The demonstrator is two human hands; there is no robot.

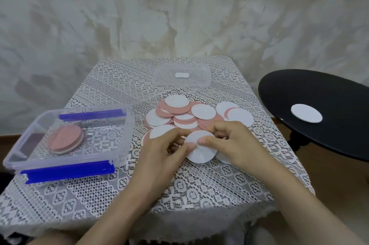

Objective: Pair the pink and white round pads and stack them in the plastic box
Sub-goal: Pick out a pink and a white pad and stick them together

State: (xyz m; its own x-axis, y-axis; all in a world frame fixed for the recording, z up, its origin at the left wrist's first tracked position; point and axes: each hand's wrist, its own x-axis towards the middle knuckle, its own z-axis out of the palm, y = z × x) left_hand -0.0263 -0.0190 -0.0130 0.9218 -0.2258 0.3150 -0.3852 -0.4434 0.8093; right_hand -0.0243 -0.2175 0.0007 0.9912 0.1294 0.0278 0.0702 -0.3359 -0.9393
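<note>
A loose heap of pink and white round pads [185,117] lies in the middle of the lace-covered table. Just in front of the heap, my left hand [161,151] and my right hand [231,141] both pinch one white round pad [201,152] by its edges, thumbs on top. To the left stands the clear plastic box [119,135] with blue clips; inside it lies a small stack of pads [65,142] with a pink one on top.
The box's clear lid [199,69] lies at the far side of the table. A black round side table [339,135] stands at the right with a single white pad [306,113] on it. A wall hung with pale cloth is behind.
</note>
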